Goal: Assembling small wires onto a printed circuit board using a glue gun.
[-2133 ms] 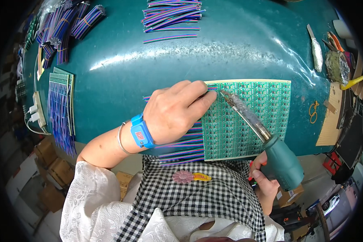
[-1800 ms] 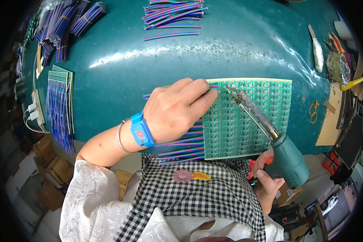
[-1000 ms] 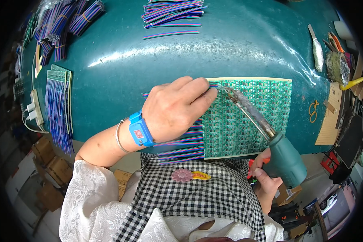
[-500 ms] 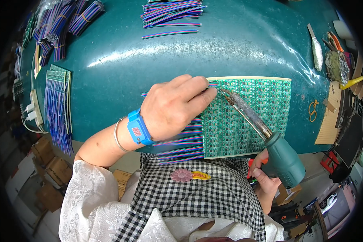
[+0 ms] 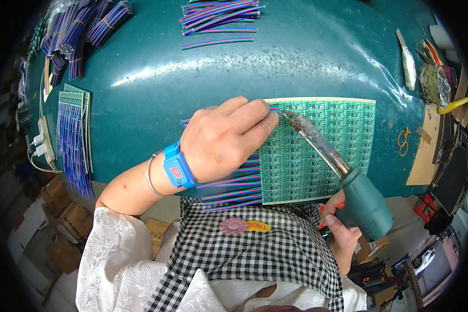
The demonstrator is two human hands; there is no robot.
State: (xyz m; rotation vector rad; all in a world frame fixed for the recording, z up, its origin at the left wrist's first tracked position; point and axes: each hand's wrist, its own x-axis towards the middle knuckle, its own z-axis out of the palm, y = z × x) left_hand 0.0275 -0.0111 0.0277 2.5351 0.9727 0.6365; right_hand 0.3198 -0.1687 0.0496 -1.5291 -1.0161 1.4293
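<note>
A green circuit board panel [image 5: 327, 151] lies at the near edge of the teal table [image 5: 156, 93]. Striped ribbon wires [image 5: 229, 190] stick out from its left edge. My left hand [image 5: 226, 138], with a blue wrist strap, presses a wire end against the panel's top left corner between finger and thumb. My right hand [image 5: 340, 231] grips a teal-handled soldering iron [image 5: 348, 182]. Its grey tip [image 5: 288, 115] touches the panel right beside my left fingertips.
Loose striped wire pieces [image 5: 218, 15] lie at the far middle and bundled wires [image 5: 78, 31] at the far left. A second panel with wires attached [image 5: 73, 140] rests at the left. Tools and a solder-stained stand [image 5: 434, 83] crowd the right edge.
The iron swung out slightly and returned, its tip now at the panel's top left corner. My left hand stayed in place on the wire.
</note>
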